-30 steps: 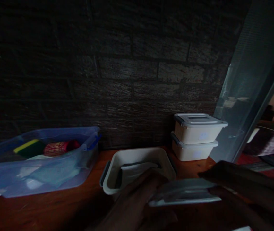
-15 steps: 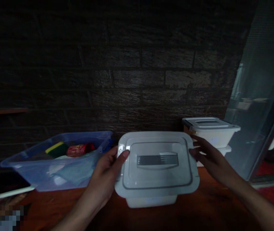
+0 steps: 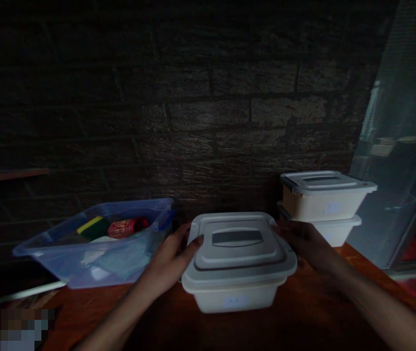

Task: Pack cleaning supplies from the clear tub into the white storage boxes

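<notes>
In front of me a white storage box [image 3: 237, 300] with a pale blue label stands on the wooden table. Its whitish lid [image 3: 235, 256], with a grey handle strip on top, sits over the box's opening. My left hand [image 3: 171, 261] grips the lid's left edge, thumb on top and fingers curled underneath. At the right rear edge, my right hand [image 3: 308, 243] holds the lid too, its fingertips partly hidden. Whatever the box contains is out of sight.
Left, a translucent blue bin [image 3: 120, 273] holds a yellow-green sponge [image 3: 94, 228], a red can-like item [image 3: 122, 228] and light cloth. Two lidded boxes [image 3: 325, 204] stand stacked at the right rear, near a glass panel [image 3: 387, 185]. A dark brick wall [image 3: 211, 122] rises behind the table [image 3: 313, 307].
The lid has tipped from facing me to lying nearly level on the box, and more of the box front shows. Both hands have kept hold of it. The view has shifted slightly.
</notes>
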`<state>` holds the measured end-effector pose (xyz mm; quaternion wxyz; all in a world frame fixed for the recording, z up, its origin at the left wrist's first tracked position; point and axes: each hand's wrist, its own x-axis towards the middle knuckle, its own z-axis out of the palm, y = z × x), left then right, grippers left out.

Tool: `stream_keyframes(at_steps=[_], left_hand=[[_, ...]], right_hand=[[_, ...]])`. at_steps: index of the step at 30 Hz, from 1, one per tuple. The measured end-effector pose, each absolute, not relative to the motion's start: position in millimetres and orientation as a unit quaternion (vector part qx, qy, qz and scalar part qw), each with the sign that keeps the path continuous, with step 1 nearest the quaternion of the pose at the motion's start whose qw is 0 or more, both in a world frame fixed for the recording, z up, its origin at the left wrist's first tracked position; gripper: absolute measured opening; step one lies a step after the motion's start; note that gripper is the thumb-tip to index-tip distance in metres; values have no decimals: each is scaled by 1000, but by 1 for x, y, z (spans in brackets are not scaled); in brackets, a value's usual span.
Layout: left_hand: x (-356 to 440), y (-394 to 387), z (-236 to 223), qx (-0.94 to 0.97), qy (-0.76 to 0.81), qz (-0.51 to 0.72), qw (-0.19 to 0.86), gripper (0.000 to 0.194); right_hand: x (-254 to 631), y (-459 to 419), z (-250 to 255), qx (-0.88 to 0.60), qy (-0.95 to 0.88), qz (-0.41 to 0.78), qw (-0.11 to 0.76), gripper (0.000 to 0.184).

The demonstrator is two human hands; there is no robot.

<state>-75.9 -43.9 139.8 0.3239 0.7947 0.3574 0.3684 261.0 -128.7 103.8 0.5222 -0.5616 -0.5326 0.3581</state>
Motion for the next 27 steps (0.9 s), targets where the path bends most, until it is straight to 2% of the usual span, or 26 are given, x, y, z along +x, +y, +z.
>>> stream_keyframes(at_steps=[4,8,11,15,19,22,27], left_hand=[[-79,-37,133,812,410,334,246,42],[-78,-33,129,825,445,282,205,36],[-77,-33,128,815,466,282,197,30],[-76,-35,129,806,491,262,200,26],[-78,-34,126,805,488,252,226,29],[-84,-29,119,817,462,252,236,37],[-99,-18,102,808,487,272,190,58]], right_hand=[[259,-126,99,-632,-580,296,421,52],[258,-120,99,-635,-639,155,405,42],[258,-115,98,-623,-669,108,391,38],[259,-113,93,-628,-666,147,375,41],[262,-113,86,-624,-651,205,380,44],[264,-113,83,-620,-650,203,389,44],[269,-114,79,-623,-601,229,445,39]])
